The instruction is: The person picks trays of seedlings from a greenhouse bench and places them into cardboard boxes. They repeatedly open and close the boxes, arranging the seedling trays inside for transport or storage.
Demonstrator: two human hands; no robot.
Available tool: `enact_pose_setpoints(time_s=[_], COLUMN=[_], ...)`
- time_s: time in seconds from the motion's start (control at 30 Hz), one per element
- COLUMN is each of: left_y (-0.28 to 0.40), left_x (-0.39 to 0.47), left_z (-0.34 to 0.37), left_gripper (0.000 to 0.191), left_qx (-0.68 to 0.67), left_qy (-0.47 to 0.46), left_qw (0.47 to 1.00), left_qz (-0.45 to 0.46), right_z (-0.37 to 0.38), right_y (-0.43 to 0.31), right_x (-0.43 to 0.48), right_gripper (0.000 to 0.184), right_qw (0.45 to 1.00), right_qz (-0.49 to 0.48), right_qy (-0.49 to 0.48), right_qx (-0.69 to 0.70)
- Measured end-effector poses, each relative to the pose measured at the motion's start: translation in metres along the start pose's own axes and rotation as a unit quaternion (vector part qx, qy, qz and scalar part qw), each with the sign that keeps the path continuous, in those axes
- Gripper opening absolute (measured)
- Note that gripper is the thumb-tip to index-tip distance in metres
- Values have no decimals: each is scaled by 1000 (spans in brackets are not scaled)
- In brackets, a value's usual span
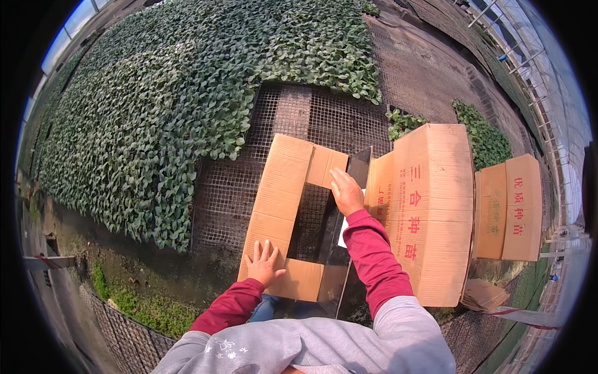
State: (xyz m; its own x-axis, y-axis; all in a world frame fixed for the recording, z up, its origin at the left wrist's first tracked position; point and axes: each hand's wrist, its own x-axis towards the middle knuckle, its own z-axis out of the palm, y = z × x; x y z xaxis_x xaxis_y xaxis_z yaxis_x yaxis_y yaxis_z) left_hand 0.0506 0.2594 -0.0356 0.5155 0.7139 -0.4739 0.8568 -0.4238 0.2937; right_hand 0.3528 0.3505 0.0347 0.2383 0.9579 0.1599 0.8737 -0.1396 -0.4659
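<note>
In front of me is a cardboard box, its flaps spread around a rectangular opening. Grid mesh shows through that opening. My left hand lies flat with fingers spread on the long left flap, close to its near corner. My right hand reaches to the far side of the opening, its extended fingers against the edge of the short far flap. Neither hand grips anything. Just right of my right hand stands a larger carton bearing red writing. A white patch is partly hidden behind my right forearm.
Dense leafy seedlings cover the left and far ground. Black grid trays or mesh lie beside the box. Another printed carton stands further right, near flattened cardboard. A rail crosses at the lower right.
</note>
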Motion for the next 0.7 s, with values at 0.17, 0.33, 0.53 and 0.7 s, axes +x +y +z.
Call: enact_pose_setpoints(time_s=[0.17,0.33,0.53,0.7], left_y=[-20,-63,-91,-57], left_x=[55,122,120,87], left_z=[-42,-25,-28,-122], left_gripper=[98,104,67,71], left_qx=[-34,-377,-421,-421], left_qy=[69,151,129,243], left_qw=[995,904,890,874], left_qz=[-71,-134,-117,-29], right_z=[-13,99,136,17], right_y=[73,60,33,-24], right_x=[-79,-123,-118,-84], right_gripper=[45,96,80,66], right_qw=[828,765,745,721], right_qz=[383,443,429,384], right_qy=[147,-139,-59,-28], right_qx=[383,447,508,576])
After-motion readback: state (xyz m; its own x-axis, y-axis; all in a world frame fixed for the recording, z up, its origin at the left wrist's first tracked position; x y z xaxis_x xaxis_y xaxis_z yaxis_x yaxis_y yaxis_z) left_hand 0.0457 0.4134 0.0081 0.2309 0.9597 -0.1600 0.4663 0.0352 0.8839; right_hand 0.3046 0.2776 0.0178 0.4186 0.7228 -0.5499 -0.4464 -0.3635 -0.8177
